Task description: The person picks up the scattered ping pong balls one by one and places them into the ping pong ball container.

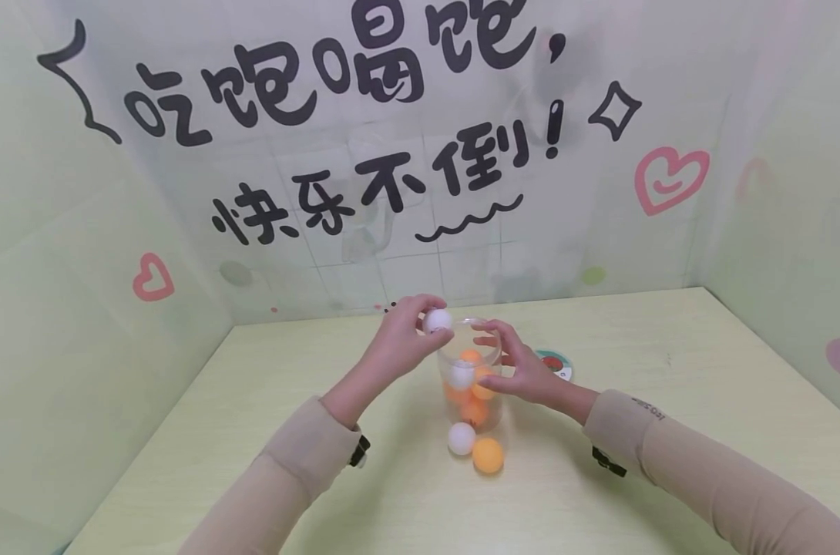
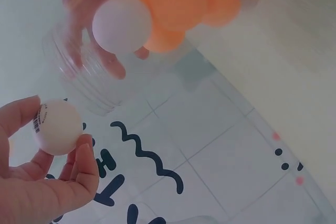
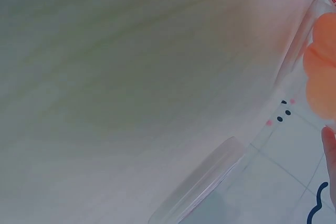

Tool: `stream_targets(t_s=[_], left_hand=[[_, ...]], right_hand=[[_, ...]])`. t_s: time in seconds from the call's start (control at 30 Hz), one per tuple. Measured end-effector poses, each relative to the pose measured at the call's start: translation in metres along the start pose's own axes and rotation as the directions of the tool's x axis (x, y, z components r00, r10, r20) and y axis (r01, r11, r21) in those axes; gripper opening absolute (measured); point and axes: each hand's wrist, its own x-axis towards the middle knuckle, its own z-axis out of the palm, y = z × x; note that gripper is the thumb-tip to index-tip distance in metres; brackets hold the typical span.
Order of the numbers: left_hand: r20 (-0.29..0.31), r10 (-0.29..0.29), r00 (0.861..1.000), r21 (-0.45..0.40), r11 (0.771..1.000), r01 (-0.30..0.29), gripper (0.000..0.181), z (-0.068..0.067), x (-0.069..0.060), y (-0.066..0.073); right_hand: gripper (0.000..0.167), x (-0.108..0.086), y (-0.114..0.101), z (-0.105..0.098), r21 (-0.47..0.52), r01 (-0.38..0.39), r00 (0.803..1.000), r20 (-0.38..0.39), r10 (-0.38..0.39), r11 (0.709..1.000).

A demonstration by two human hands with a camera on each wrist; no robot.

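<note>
My left hand (image 1: pixel 408 339) pinches a white ping-pong ball (image 1: pixel 437 321) between thumb and fingers, beside the rim of a clear plastic jar (image 1: pixel 470 347). Dark printing shows on this ball (image 2: pixel 59 127) in the left wrist view. The jar stands upright and holds several orange balls (image 1: pixel 473 412) and a white ball (image 1: pixel 462 375). With fingers and thumb spread around its right side, my right hand (image 1: pixel 527 371) grips the jar. On the table in front of it lie another white ball (image 1: pixel 462 438) and an orange-yellow ball (image 1: pixel 488 455). Only a fingertip (image 3: pixel 329 150) shows at the right wrist view's edge.
A round teal, red and white piece (image 1: pixel 557 364) lies behind my right hand, partly hidden. The pale table (image 1: pixel 642 347) meets a translucent back wall (image 1: pixel 364 285) with black lettering. Side panels (image 1: pixel 94 324) stand left and right. A clear strip-like edge (image 3: pixel 202 179) shows in the right wrist view.
</note>
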Motion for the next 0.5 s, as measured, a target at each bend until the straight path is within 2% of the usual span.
stream_targets(t_s=[0.2, 0.5], left_hand=[[0.047, -0.013, 0.999, -0.006, 1.000, 0.013, 0.037, 0.008, 0.006, 0.004], [0.101, 0.026, 0.995, 0.036, 0.999, -0.030, 0.038, 0.018, 0.009, 0.005]], right_hand=[[0.069, 0.000, 0.001, 0.000, -0.007, 0.005, 1.000, -0.003, -0.005, 1.000], [0.067, 0.000, -0.001, 0.000, 0.032, 0.003, 1.000, -0.008, -0.003, 0.999]])
